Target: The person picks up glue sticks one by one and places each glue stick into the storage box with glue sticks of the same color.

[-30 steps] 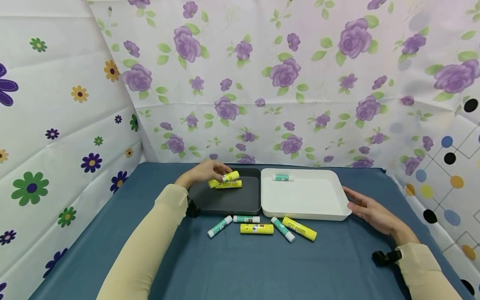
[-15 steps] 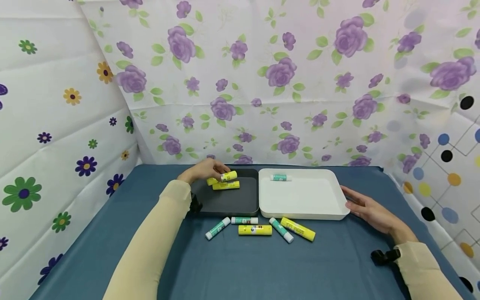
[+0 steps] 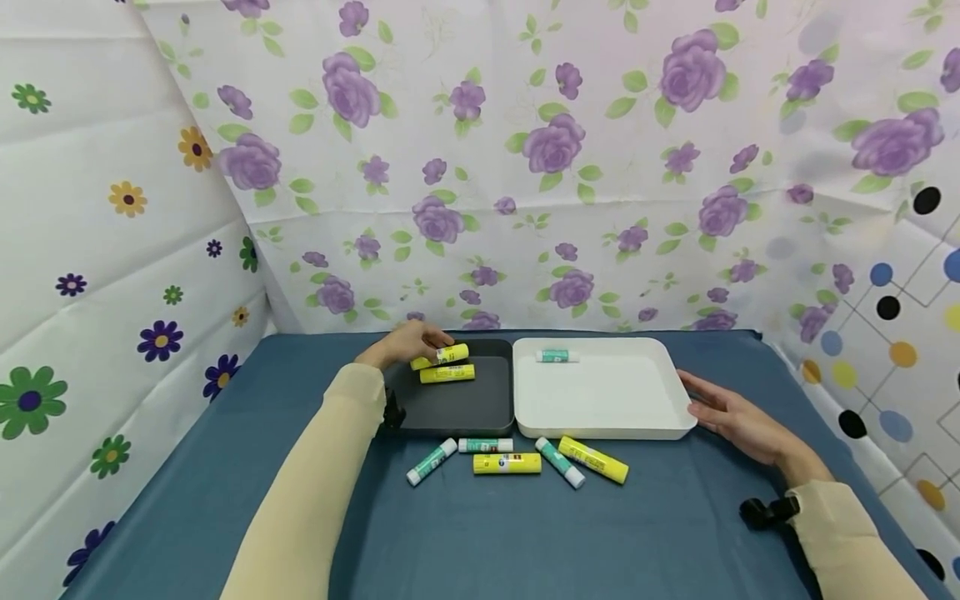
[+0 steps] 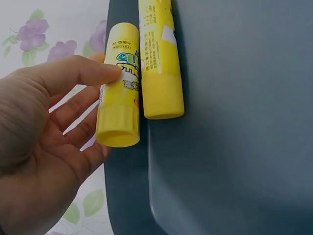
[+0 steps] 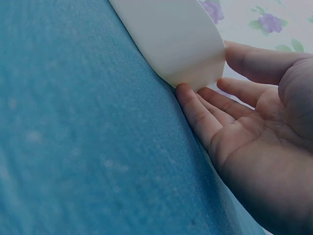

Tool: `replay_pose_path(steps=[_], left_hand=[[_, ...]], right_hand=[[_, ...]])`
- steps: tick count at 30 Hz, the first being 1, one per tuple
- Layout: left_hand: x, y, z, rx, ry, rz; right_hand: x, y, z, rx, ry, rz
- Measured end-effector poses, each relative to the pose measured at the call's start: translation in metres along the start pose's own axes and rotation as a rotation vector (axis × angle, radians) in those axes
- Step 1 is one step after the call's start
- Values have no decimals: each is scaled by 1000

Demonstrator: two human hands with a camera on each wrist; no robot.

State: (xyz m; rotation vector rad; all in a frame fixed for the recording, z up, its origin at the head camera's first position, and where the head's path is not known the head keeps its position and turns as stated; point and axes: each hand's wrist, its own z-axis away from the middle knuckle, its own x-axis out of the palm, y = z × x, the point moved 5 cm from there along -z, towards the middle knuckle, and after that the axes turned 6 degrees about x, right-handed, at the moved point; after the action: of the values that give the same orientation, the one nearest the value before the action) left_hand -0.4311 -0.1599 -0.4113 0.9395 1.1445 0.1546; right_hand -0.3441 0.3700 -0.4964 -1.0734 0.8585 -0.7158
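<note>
My left hand [image 3: 411, 342] pinches a yellow glue stick [image 4: 119, 93] between thumb and fingers, at the far-left part of the dark grey tray [image 3: 465, 412]. Beside it a second yellow glue stick [image 4: 161, 63] lies in the tray, almost parallel. My right hand [image 3: 746, 427] touches the right end of the white tray [image 3: 600, 400]; its fingers are loosely extended against the outer wall, as the right wrist view shows. A small green-and-white glue stick [image 3: 557, 356] lies near the back of the white tray.
In front of the trays several glue sticks lie on the blue cloth [image 3: 480, 542]: green ones [image 3: 432, 462] and yellow ones [image 3: 507, 463], some slanted. The two trays stand side by side. A flowered curtain [image 3: 465, 167] rises behind the table.
The left hand's yellow glue stick has shifted slightly back from the one lying in the tray, which it overlapped before. The right hand stays at the white tray; the head view has drifted a little.
</note>
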Motion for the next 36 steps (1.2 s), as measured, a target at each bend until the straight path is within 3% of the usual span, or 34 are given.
replay_pose_path(steps=[15,36], left_hand=[[4,-14,-7,21,6,7],[3,-18,-9,26,51,-17]], right_hand=[[0,4,1,-4,-10,-3],[-1,1,1,-13,-4,8]])
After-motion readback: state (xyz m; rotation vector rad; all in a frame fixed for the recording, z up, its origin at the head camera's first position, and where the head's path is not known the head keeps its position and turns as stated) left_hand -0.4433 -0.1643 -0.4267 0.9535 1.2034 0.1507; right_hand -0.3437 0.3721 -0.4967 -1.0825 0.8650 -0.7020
